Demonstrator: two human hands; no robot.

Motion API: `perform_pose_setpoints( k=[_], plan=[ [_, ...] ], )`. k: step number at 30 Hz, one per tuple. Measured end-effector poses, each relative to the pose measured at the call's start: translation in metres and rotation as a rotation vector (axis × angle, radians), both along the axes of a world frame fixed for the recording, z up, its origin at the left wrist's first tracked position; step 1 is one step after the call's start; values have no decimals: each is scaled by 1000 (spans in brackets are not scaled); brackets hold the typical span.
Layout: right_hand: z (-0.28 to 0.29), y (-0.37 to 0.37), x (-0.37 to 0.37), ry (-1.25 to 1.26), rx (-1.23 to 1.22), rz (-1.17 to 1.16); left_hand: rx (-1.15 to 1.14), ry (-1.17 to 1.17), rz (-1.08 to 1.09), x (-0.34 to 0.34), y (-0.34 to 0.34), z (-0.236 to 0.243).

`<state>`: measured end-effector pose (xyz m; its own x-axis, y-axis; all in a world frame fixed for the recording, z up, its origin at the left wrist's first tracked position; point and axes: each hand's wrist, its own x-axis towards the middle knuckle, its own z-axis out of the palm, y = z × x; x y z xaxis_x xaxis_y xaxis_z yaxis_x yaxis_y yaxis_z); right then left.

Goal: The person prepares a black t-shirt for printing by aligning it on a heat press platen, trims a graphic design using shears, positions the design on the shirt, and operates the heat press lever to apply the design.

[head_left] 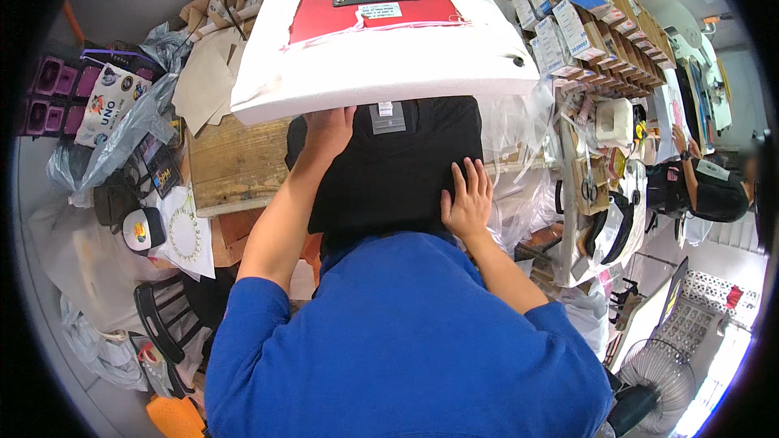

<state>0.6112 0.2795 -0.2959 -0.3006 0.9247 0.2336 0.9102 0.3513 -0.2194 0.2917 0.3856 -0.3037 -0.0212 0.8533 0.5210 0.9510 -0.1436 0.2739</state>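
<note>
A black T-shirt (381, 178) lies spread before me, with a small white neck tag and a grey printed patch (388, 118) near its collar. Over its far end hangs a white padded plate (389, 69) with a red centre and a black metal mount, covering whatever lies beyond. My left hand (327, 131) reaches to the shirt's far left part, just under the plate's edge; its fingertips are hidden there. On the shirt's right side my right hand (468, 201) rests flat, fingers spread, holding nothing.
To the left is a wooden tabletop (235, 166) with brown paper sheets (204, 85). A white cap (144, 229) and a black chair (158, 320) stand farther left. Stacked boxes (568, 24) fill the back right; scissors (589, 182) lie on a side bench. A person (710, 191) stands far right.
</note>
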Motion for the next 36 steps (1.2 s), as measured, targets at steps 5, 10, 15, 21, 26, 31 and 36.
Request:
perform_pose_setpoints(
  k=[5, 10, 15, 21, 26, 31, 36],
  plan=[
    [2, 7, 4, 165, -35, -31, -347, -306, -96, 13, 11, 2],
    [4, 80, 9, 428, 6, -130, -713, -604, -116, 19, 19, 28],
    [-54, 169, 49, 933, -283, -165, -353, -1257, 36, -111, 12, 8],
    [-8, 201, 34, 612, -662, -172, -657, -761, 98, -259, -68, -42],
    [10, 207, 62, 336, -589, -71, -887, -1005, 60, -152, -64, -29],
    [90, 182, 110, -3, -828, -19, -684, -945, -65, -187, -107, 45],
    [227, 137, 159, 562, -597, 245, -316, -901, -391, -179, -141, 177]
  ],
)
